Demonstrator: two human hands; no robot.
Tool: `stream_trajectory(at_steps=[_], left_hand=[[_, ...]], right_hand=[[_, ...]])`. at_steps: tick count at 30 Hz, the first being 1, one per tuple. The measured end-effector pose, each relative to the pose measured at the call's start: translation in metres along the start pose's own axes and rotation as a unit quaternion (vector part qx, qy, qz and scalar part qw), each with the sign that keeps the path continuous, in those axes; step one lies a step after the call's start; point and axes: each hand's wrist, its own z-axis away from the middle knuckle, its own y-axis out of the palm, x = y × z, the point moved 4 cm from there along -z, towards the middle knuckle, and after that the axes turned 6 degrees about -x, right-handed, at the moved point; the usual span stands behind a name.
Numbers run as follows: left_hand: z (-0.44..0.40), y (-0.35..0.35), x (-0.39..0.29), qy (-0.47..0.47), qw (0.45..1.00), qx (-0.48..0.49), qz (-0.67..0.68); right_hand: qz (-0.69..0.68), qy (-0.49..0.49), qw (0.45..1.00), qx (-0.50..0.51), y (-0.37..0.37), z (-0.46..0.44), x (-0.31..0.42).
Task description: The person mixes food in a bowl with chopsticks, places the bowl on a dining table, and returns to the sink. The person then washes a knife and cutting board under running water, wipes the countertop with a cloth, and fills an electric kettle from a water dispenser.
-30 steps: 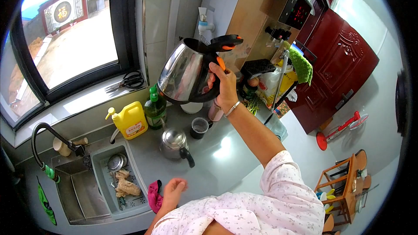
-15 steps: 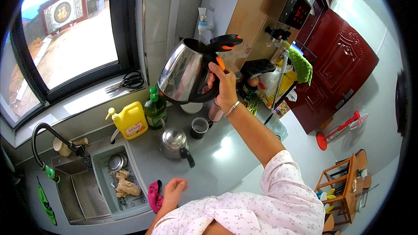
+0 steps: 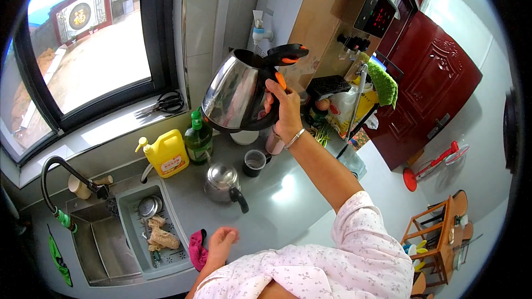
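Note:
An electric kettle (image 3: 228,97), shiny steel with black and orange trim, is held above the counter with its lid open. My right hand (image 3: 285,108) is wrapped round its black handle. The kettle's mouth is just below a blue-and-white tap (image 3: 259,34); I cannot tell whether water runs. My left hand (image 3: 223,242) hangs low by the counter's front edge, fingers loosely curled with nothing seen in them. Beside it lies a pink cloth (image 3: 198,250). A small steel teapot (image 3: 221,180) and a dark cup (image 3: 254,163) stand on the counter below the kettle.
At left are a sink (image 3: 100,243) with a black hose faucet (image 3: 47,174) and a grey drain basket (image 3: 138,263). A yellow jug (image 3: 168,155) and a green bottle (image 3: 198,141) stand by the window wall. Scissors (image 3: 166,102) lie on the sill.

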Motion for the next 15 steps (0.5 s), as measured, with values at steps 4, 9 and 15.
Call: stream_trajectory(at_steps=[4,9,15], left_hand=[[0.0015,0.0009,-0.0024,-0.005,1.000,-0.002,0.002],[0.0013,0.0012,-0.0020,-0.009,1.000,-0.003,0.005],[0.0012,0.0017,-0.0027,-0.008,1.000,-0.007,-0.001]], right_hand=[[-0.003,-0.001,1.000,0.000,0.0000,0.0000,-0.0002],[-0.010,-0.002,1.000,-0.002,0.0007,0.0001,0.0000],[-0.004,0.001,1.000,0.005,0.0016,0.0013,0.0009]])
